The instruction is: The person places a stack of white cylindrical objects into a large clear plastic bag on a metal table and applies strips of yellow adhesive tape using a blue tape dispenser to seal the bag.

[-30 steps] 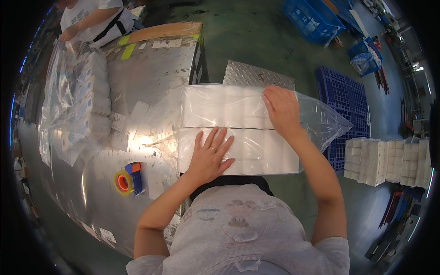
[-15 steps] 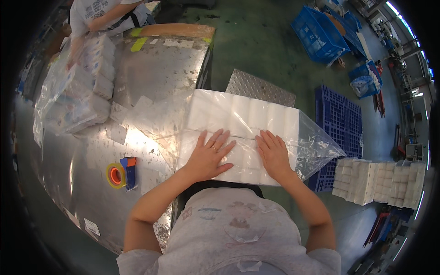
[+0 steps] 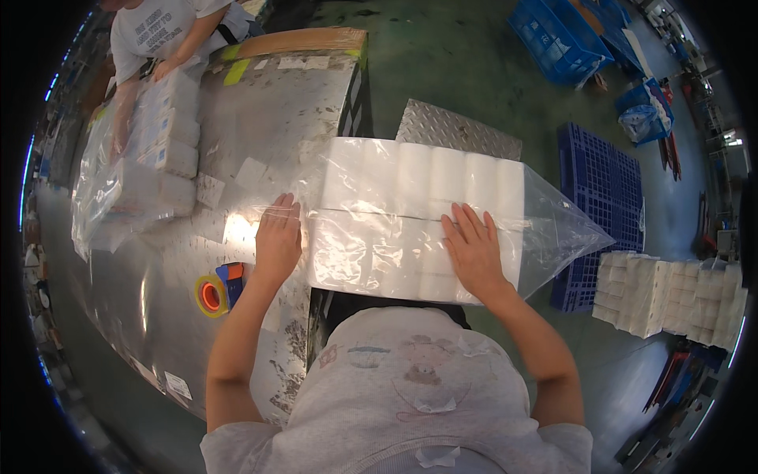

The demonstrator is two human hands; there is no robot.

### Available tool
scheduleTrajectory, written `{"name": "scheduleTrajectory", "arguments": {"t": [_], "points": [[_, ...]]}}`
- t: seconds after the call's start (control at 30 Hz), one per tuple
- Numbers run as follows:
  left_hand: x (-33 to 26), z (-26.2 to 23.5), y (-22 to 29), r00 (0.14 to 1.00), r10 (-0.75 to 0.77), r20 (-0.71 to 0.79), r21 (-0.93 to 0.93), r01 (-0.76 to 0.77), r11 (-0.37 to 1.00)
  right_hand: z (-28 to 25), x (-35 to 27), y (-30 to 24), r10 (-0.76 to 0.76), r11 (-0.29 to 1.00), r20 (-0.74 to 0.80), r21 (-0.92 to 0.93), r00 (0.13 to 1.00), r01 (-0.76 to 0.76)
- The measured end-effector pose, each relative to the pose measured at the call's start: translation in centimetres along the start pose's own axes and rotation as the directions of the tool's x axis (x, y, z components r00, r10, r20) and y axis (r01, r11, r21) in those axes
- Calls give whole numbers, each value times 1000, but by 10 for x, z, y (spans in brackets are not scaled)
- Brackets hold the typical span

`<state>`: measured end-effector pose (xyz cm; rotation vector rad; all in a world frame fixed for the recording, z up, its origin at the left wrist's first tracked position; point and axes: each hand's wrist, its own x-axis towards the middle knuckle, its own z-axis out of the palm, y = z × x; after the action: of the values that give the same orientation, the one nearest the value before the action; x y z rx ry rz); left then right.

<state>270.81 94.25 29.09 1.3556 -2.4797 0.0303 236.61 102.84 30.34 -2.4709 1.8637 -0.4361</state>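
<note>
Moved toward nine o'clock, the bare left hand (image 3: 279, 237), its grip impossible to tell, sits beside white cylindrical rolls (image 3: 448, 182) in a clear plastic bag (image 3: 562, 221) at twelve o'clock from the grey-shirted torso (image 3: 418, 355), long axis nine-to-three, tapered end toward three, under the wide-spread right hand (image 3: 476, 254).

Rolls (image 3: 448, 176): white
Bag (image 3: 562, 223): clear
Tape (image 3: 202, 296): yellow, orange middle
Pallet (image 3: 602, 193): dark blue, little squares
Metal plate (image 3: 458, 130): silver, bumpy pattern

Bagged rolls (image 3: 462, 182) centre, at right edge of desk (image 3: 260, 110). Tape dispenser (image 3: 233, 278) on desk, left of rolls. Bagged stack (image 3: 166, 154) on desk, far left. Floor plate (image 3: 454, 130) behind rolls. Pallet (image 3: 600, 189) right; crate (image 3: 562, 47) behind it.
</note>
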Motion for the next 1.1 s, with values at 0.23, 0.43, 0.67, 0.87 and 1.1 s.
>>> {"name": "scheduleTrajectory", "arguments": {"t": [0.23, 0.43, 0.67, 0.87, 1.1], "points": [[48, -45, 107, 963, 190, -193, -326, -245, 913, 2, 1, 0, -2, 1000, -26, -2, 1000, 2], [74, 23, 96, 994, -66, 90, -109, 76, 991, -3, -5, -3, -17, 1000, -50, 1, 999, 17], [64, 38, 93, 975, -160, 156, -26, 166, 986, -15, 18, 4, 231, 973, -78, 45, 970, -228], [52, 33, 68, 865, -462, 196, -150, 492, 858, 2, -25, 67, 547, 834, -74, -34, 834, -550], [40, 48, 31, 587, -382, 714, -673, 726, -141, 23, -41, 102, 648, -133, 463, 851, 605, -508]]}}
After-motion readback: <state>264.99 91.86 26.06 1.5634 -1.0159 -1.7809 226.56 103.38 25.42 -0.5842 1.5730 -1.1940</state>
